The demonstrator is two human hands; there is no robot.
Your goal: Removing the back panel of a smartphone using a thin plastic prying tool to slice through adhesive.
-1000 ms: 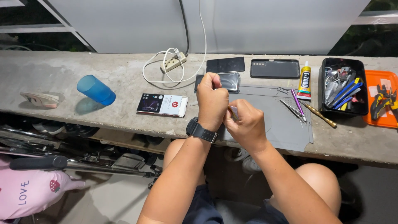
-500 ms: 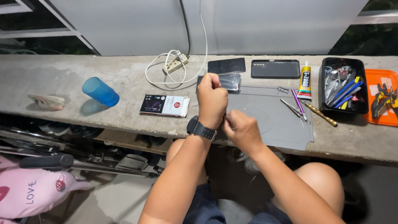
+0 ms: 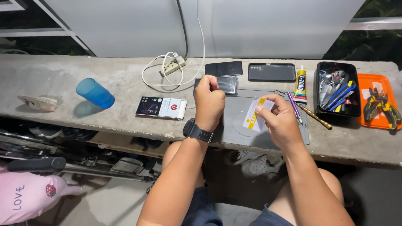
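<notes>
Now the left hand [image 3: 209, 100] is fisted above the grey mat [image 3: 234, 125], right hand [image 3: 278, 121] pinching a white-yellow packet [image 3: 256, 114].

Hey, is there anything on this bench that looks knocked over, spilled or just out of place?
One thing: the blue cup lies tipped on its side on the concrete bench, far left of the grey work mat. No liquid shows around it. A pale shoe also sits on the bench, odd beside the repair tools.

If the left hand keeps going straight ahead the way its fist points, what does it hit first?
Probably the dark phone lying just beyond the left hand, at the grey mat's far edge. How high the fist sits above it is unclear.
</notes>
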